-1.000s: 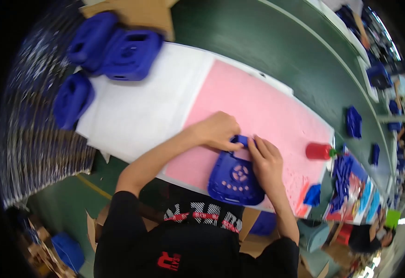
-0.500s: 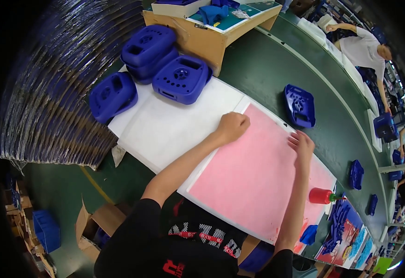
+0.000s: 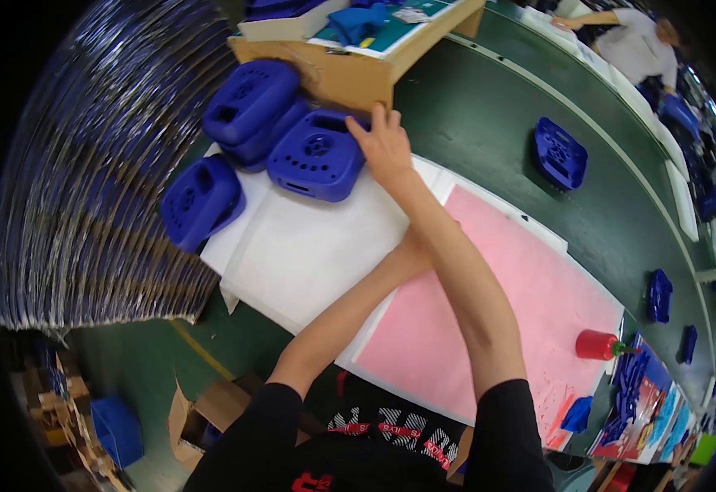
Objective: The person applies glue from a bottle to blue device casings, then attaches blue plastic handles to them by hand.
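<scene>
My right hand [image 3: 385,146] reaches across to the far left, fingers apart, beside the right edge of a blue plastic shell [image 3: 317,156] with a round vent and a row of holes. Its thumb side overlaps the shell's corner; I cannot tell if it touches. Under my right forearm, my left hand [image 3: 413,250] rests by the seam between the white sheet [image 3: 309,242] and the pink sheet [image 3: 497,287]; its fingers are hidden. More blue shells, a stacked pair [image 3: 251,102] and a tilted one [image 3: 202,201], stand at the table's far left.
Beyond the table runs a green conveyor [image 3: 489,107] carrying a blue shell [image 3: 560,153] and other blue parts. A red bottle [image 3: 595,344] lies on the right, near a blue cloth [image 3: 577,414]. Wrapped stacked sheets [image 3: 104,164] stand left. A person [image 3: 636,49] works across the conveyor.
My right hand has swung from the pink sheet's far edge leftward over my left arm to the blue shell. The view has shifted, and the conveyor's shell appears farther right.
</scene>
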{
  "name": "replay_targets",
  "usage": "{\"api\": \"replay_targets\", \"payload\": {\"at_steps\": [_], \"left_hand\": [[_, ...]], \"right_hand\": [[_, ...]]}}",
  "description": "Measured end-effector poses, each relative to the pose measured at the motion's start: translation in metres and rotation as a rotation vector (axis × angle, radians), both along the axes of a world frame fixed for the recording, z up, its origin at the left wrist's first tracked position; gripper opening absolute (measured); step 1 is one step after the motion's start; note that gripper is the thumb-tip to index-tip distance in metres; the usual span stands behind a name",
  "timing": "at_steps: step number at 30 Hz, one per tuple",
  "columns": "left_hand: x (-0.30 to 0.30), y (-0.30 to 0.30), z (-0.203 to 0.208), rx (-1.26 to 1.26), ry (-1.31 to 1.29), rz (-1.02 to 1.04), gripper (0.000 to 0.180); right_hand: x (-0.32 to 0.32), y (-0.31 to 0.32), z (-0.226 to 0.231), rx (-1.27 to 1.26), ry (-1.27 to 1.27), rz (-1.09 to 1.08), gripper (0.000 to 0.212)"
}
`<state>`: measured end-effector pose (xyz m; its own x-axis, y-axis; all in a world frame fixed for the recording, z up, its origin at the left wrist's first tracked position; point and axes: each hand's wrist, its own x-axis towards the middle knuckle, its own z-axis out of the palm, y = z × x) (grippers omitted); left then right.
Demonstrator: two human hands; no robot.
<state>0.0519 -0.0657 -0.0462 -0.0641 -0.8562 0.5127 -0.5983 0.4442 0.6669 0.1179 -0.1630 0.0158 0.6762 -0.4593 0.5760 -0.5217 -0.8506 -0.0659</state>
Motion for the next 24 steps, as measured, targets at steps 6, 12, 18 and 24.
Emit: {"api": "replay_targets", "payload": {"at_steps": [6,12,18,24], "left_hand": [[0.009,0.009,0.005,0.171,0.174,-0.101,0.017],[0.01,0.005,0.013,0.097,-0.021,-0.081,0.018],[0.0,0.007,0.032,0.354,-0.106,-0.055,0.017],[0.018,0.021,0.007,0.006,-0.022,0.107,0.013]], "right_hand": [[0.007,0.005,-0.004,-0.329,0.076,0.121,0.02],[-0.015,0.016,0.019,-0.374,0.158,0.31,0.017],[-0.099,0.069,0.053,-0.187,0.335,0.357,0.042],[-0.216,0.127,0.09,0.103,0.077,0.082,0.052]]}}
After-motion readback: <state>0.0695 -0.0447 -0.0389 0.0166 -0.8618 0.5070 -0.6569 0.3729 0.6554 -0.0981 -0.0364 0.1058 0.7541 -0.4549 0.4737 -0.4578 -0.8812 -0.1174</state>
